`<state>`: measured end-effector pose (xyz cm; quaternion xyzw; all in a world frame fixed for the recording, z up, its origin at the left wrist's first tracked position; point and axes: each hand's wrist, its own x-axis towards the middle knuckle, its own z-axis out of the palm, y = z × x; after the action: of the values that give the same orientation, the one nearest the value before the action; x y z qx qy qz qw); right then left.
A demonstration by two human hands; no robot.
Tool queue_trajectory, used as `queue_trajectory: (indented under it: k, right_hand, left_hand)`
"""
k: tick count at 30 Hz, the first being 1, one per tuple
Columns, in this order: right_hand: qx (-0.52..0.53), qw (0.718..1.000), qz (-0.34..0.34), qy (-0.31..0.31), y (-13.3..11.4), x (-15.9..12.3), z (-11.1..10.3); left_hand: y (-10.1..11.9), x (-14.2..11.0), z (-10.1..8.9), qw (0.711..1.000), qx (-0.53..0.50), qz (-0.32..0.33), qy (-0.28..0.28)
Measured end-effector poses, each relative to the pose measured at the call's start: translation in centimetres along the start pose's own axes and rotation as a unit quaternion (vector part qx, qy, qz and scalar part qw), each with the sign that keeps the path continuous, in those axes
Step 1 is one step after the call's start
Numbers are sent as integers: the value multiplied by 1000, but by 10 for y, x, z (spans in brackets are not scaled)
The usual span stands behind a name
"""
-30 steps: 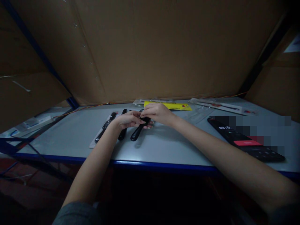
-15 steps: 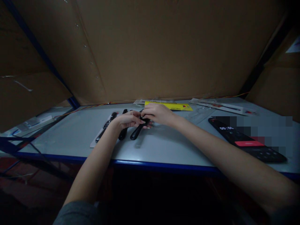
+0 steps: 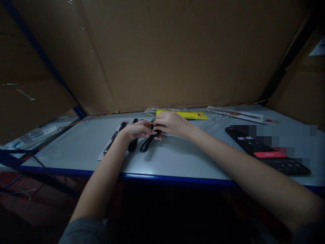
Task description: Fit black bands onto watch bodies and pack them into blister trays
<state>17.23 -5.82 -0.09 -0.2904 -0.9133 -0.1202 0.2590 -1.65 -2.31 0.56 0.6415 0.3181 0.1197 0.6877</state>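
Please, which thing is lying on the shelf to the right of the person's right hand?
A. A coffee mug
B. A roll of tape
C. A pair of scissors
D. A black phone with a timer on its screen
D: the phone lies on the shelf to the right of the right hand, with timer digits on its screen.

- You've got room on the white shelf top (image 3: 182, 159), right of your right hand (image 3: 172, 123), up to the black phone (image 3: 254, 145)
- Black straps (image 3: 133, 145) block the left side
- Cardboard wall (image 3: 162, 61) closes off the back
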Motion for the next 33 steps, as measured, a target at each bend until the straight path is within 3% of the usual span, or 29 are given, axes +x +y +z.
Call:
queue_trajectory:
  k: [4,7,14,17,23,29,33]
  right_hand:
    - [4,999,39,21,-4,1,4]
    - [63,992,94,53,-10,2,9]
    - [238,941,226,84,-9,6,23]
    - [280,928,231,80,-2,7,23]
    - [170,960,203,95,-3,5,21]
    - [187,944,264,68,-9,5,24]
    - [117,959,250,59,-6,2,19]
  left_hand:
    - [-1,1,0,1000,16,-7,22]
    - [-4,2,-2,999,15,3,34]
    - [-6,4,-3,999,1,10,31]
    - [-4,4,-3,999,-12,15,36]
    - [-3,4,2,999,-15,13,41]
    - [-4,6,6,998,-11,3,55]
    - [-4,6,4,998,-28,15,61]
